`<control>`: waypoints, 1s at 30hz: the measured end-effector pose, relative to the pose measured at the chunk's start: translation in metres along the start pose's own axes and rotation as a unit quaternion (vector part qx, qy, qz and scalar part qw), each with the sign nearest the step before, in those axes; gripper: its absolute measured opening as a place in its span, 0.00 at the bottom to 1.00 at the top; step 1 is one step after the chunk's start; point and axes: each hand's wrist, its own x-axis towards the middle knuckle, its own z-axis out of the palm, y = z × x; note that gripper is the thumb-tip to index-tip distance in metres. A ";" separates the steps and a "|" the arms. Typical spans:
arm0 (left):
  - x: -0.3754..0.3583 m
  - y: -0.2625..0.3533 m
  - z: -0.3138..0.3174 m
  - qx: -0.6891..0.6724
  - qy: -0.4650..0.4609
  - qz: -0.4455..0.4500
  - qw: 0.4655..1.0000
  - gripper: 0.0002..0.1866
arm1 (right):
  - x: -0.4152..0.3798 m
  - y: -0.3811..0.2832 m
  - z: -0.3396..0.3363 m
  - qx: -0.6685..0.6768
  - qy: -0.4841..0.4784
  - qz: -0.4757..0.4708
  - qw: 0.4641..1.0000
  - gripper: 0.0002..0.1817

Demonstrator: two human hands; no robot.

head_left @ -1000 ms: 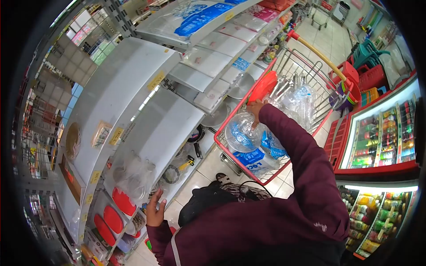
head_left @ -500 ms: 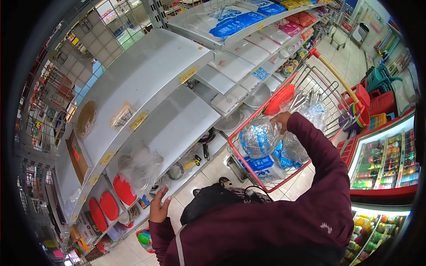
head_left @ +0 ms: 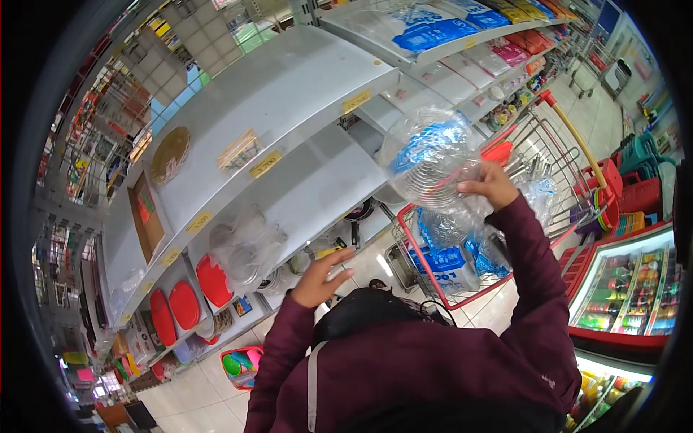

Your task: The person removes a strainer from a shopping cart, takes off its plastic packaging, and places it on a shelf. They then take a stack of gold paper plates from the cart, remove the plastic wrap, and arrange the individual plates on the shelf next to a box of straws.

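My right hand (head_left: 492, 187) grips a clear round pack (head_left: 426, 155) in plastic wrap, with concentric rings and blue print; its exact contents are not plain. The pack is up above the rim of the shopping cart (head_left: 462, 303), in front of the shelves. Below it in the cart lie another clear wrapped bundle (head_left: 442, 229) and a white and blue plastic package (head_left: 447, 267). My left hand (head_left: 323, 278) holds nothing, its fingers apart, in front of the lower shelves near a black-handled pan (head_left: 357, 216).
The upper shelf (head_left: 289, 79) bears a round flat item (head_left: 171, 155), a small bundle of sticks (head_left: 240, 151) and a cardboard box (head_left: 148, 216). Red lids (head_left: 214, 280) and a plastic-wrapped heap (head_left: 249, 245) sit lower. A drinks cooler (head_left: 628, 289) stands at the right.
My right hand has raised the clear round pack out of the cart toward the shelves. My left hand has moved up and to the right. The view has shifted.
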 end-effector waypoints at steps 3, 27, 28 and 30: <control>0.022 -0.012 0.030 -0.109 -0.083 -0.032 0.990 0.23 | 0.030 0.013 0.046 0.234 0.005 0.040 0.971 0.14; 0.034 -0.049 0.019 -0.461 0.072 -0.263 0.844 0.14 | 0.069 0.093 0.226 0.279 0.040 0.026 0.959 0.15; 0.030 -0.055 0.019 -0.500 0.088 -0.253 0.823 0.15 | 0.066 0.094 0.233 0.281 0.037 0.027 0.959 0.15; 0.025 -0.062 0.020 -0.479 0.102 -0.258 0.833 0.20 | 0.060 0.094 0.245 0.249 0.051 0.070 0.965 0.16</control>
